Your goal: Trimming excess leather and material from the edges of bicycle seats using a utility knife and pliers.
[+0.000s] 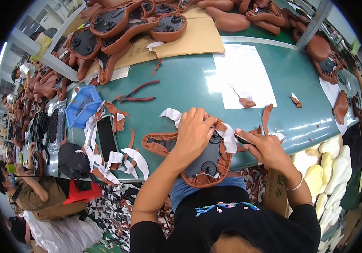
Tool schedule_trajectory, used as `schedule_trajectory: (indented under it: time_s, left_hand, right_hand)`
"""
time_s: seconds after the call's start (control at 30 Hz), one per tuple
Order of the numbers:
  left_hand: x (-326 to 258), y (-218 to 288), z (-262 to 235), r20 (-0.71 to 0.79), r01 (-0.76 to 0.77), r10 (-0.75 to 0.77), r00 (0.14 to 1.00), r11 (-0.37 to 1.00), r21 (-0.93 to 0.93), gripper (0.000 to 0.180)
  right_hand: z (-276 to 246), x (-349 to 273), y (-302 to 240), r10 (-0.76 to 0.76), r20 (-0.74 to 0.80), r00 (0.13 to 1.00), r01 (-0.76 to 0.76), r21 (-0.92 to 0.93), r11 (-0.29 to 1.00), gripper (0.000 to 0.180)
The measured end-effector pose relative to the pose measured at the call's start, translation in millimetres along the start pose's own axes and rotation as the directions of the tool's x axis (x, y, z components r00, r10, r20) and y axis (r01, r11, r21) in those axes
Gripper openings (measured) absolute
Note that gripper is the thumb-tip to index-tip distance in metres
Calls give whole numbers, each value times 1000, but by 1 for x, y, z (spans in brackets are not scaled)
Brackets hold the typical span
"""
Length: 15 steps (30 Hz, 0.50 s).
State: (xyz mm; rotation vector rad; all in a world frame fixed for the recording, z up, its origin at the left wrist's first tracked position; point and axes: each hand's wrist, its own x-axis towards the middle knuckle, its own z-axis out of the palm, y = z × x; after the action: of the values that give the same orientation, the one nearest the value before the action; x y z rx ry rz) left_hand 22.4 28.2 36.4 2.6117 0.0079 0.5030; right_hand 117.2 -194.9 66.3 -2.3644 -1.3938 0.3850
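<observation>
I have the saddle (204, 162) upside down at the near edge of the tabletop (181, 80), its dark underside facing up, its narrow nose pointing left and its broad end reaching out over the edge toward the wearer's lap. My left hand (193, 130) lies across its far side with the fingers bent and closed over the brown rim; I can't tell from here whether they also pinch a strip of the cover. A white flap (229, 139) hangs from the saddle's right side, between the two hands. Just beyond it, my right hand (269, 152) has its fingers wrapped around a small dark tool (242, 138) with a touch of red, its tip near the flap; whether they touch I can't make out. To the left I see a phone (106, 137) among brown and white scraps (136, 160), a black cap (73, 160), a blue tray (82, 109) and red-handled pliers (136, 92) with their handles spread. A white sheet (244, 71) lies farther back on the right, and more saddles (117, 25) are piled on cardboard (197, 38) at the far side.
</observation>
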Motion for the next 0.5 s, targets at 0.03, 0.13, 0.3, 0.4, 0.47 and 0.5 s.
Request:
schedule_trajectory:
  time_s: [0.03,0.13,0.3,0.4,0.47,0.5]
  left_hand:
    - [2,1,-3,3,-36,35,999,999,16,15]
    - [-2,-6,3,-21,-14,10,1000,979,-202,12]
    - [4,1,6,63,38,-9,998,879,-475,10]
    - [6,-3,0,138,190,-134,981,801,-568,11]
    - [2,-5,0,377,423,-344,860,67,-904,12]
    - [-2,-14,0,302,324,-291,908,29,-946,12]
  right_hand:
    - [2,0,4,5,11,1000,-5,28,1000,46]
    - [6,1,9,-18,-26,999,22,155,988,45]
    - [15,4,5,-16,-13,1000,15,-57,998,53]
    - [36,-18,-4,27,-76,997,-43,-211,976,57]
    - [44,-40,-14,130,-30,991,-134,-201,970,57]
    - [41,-37,-21,81,-88,993,-98,-212,972,54]
